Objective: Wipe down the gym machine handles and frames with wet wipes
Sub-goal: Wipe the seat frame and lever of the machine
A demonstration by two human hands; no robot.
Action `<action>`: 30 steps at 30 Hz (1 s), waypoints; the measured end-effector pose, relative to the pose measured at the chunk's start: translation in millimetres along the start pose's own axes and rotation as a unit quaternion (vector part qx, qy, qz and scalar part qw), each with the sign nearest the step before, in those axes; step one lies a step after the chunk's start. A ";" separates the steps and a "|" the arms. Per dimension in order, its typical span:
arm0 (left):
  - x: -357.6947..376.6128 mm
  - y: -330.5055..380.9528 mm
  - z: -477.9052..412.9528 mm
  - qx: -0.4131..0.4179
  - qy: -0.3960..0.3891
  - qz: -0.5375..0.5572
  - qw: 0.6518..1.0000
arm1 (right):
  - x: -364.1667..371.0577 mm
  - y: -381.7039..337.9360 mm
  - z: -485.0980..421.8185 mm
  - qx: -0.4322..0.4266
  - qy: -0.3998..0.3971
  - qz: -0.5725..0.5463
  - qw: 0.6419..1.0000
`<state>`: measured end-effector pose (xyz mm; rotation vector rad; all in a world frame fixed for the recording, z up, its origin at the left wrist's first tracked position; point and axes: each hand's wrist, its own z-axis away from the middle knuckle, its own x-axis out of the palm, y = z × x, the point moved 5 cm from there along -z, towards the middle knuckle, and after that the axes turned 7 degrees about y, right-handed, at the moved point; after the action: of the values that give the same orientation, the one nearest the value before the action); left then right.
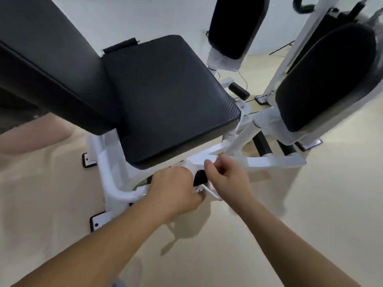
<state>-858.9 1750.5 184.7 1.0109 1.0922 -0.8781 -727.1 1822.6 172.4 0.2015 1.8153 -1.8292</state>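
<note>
We see the white wet wipe only as a small pale bit between our two hands, low under the front edge of the seat, just above the thin white metal lever that sticks out there. Our right hand curls its fingers and appears to pinch the wipe against the white painted steel frame of the gym machine, beside a short black part of it. Our left hand is clenched around something at the same spot, knuckles up; what it grasps is hidden under the hand, so we cannot tell whether that grip holds the wipe or the frame.

Above the hands sits the black textured padded seat, with the black padded backrest rising to its left. Two black oval leg pads stand on white arms to the right. The frame's feet rest on the pale beige floor.
</note>
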 end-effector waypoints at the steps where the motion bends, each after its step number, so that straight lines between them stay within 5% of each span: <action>1: 0.2 -0.9 -8.2 0.010 -0.025 0.018 0.999 | 1.1 0.9 -3.1 -0.032 0.013 0.011 0.999; 4: 6.1 -4.0 -17.1 0.017 -0.065 0.065 0.996 | 2.8 3.2 -7.1 -0.081 0.035 0.005 0.996; 9: 8.3 -1.7 13.0 0.030 0.129 -0.021 0.991 | 6.5 10.4 -1.2 -0.065 0.054 -0.044 0.995; 15: 22.7 4.0 52.1 0.014 0.189 -0.020 0.982 | 1.7 9.8 6.4 -0.068 0.046 -0.034 0.996; 18: 31.8 15.4 50.0 0.126 0.264 -0.056 0.954 | -9.2 21.9 3.4 -0.093 0.005 0.044 0.995; 22: 35.5 39.2 31.3 0.170 0.194 -0.057 0.964 | -27.5 68.6 -11.9 -0.083 0.053 0.244 0.965; 26: 43.1 26.6 57.2 0.186 0.161 -0.048 0.968 | -21.1 119.4 -17.0 0.054 -0.032 0.189 0.980; 30: 31.8 -8.5 74.6 0.209 0.193 0.025 0.958 | -11.7 130.5 -17.1 0.062 -0.038 0.169 0.983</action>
<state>-838.3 1674.7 162.8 1.6065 1.2234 -0.9143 -659.9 1850.4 62.1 0.4517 1.5097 -1.6817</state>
